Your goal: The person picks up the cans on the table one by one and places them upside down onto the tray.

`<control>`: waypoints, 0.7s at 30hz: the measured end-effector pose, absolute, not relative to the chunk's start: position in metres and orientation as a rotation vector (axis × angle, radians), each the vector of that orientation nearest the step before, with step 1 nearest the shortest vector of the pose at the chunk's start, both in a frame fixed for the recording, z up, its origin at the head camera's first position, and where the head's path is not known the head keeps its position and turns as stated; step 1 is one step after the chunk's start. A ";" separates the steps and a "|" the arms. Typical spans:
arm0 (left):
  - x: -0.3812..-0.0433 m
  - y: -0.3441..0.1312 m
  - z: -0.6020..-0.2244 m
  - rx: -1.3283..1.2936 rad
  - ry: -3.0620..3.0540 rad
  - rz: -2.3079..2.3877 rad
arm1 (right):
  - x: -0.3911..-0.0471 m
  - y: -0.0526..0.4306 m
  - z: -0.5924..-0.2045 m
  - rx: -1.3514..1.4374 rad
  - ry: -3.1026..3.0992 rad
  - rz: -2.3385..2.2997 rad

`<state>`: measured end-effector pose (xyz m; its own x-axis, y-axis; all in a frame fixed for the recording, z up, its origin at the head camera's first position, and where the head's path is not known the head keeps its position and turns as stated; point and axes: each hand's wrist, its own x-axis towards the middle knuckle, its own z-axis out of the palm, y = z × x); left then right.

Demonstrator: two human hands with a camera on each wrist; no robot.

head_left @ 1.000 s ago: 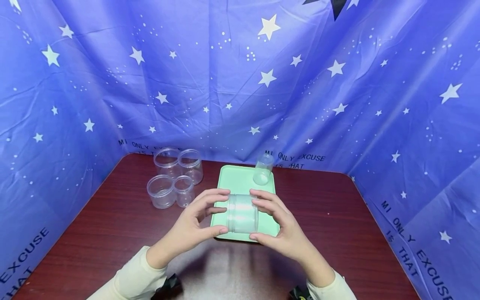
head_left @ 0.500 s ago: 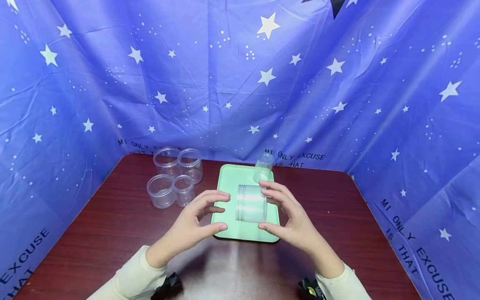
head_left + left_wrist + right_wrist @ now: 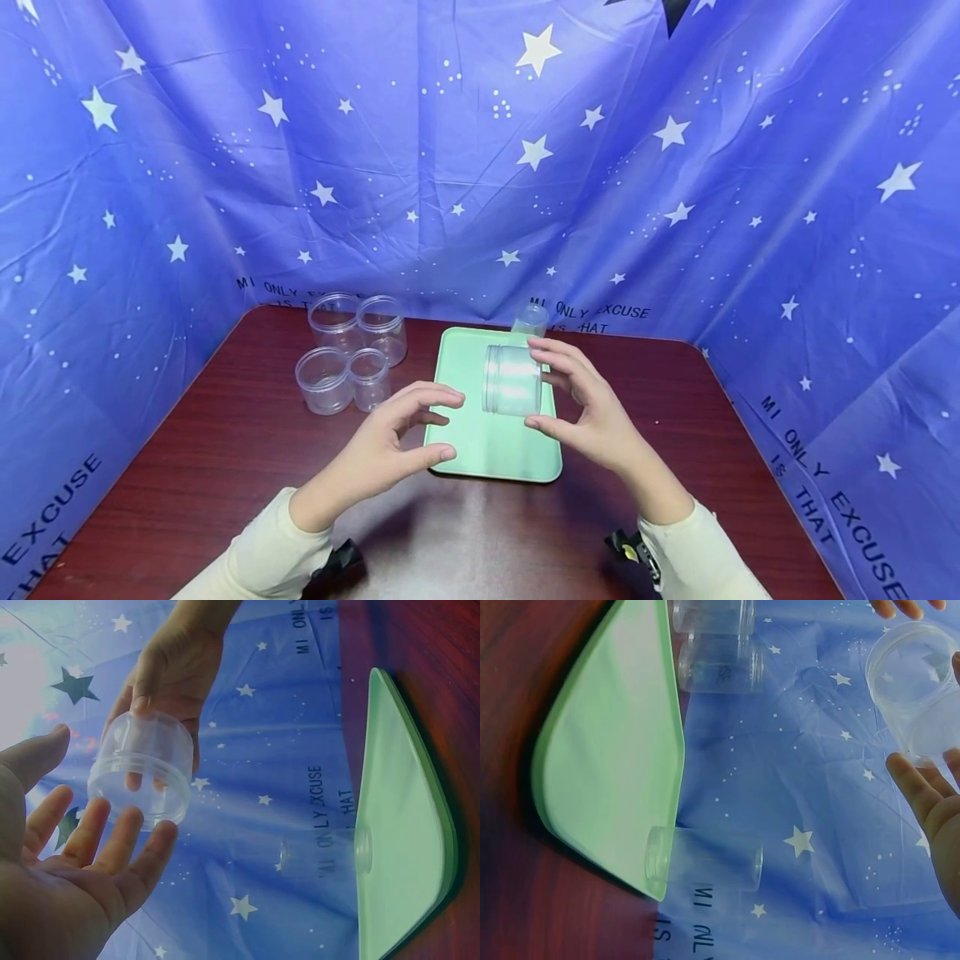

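Observation:
A clear plastic jar (image 3: 513,382) lies on its side in the air above the green tray (image 3: 487,454), its threaded mouth facing left. My right hand (image 3: 588,408) grips it around the base end, thumb below and fingers above. Apart from the jar, my left hand (image 3: 397,437) hovers at the tray's left edge with fingers spread and nothing in them. In the left wrist view the jar (image 3: 142,769) shows its open rim towards the left fingers. A narrower clear jar (image 3: 705,859) stands at the tray's far right corner, partly hidden by the right hand in the head view.
Left of the tray, several open clear jars stand together: a large one (image 3: 335,325), a tall one (image 3: 382,333), a short wide one (image 3: 324,383) and a small one (image 3: 368,382). A blue star-printed curtain (image 3: 465,167) encloses the dark red table (image 3: 240,433).
The left hand has come off the jar and stays about where it was. My right hand has carried the jar to the right and farther over the tray.

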<state>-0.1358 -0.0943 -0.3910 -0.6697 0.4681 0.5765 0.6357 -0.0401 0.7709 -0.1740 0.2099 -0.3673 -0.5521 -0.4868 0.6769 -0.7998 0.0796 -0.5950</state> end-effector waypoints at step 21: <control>-0.140 -0.095 -0.395 -1.222 -2.205 -1.712 | -0.224 0.210 -0.327 1.175 -2.351 1.239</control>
<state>-0.1398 -0.0951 -0.3951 -0.6746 0.5266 0.5173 0.6316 0.0492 0.7737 -0.2238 0.2102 -0.3275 -0.6496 -0.5456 0.5295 -0.7451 0.3186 -0.5859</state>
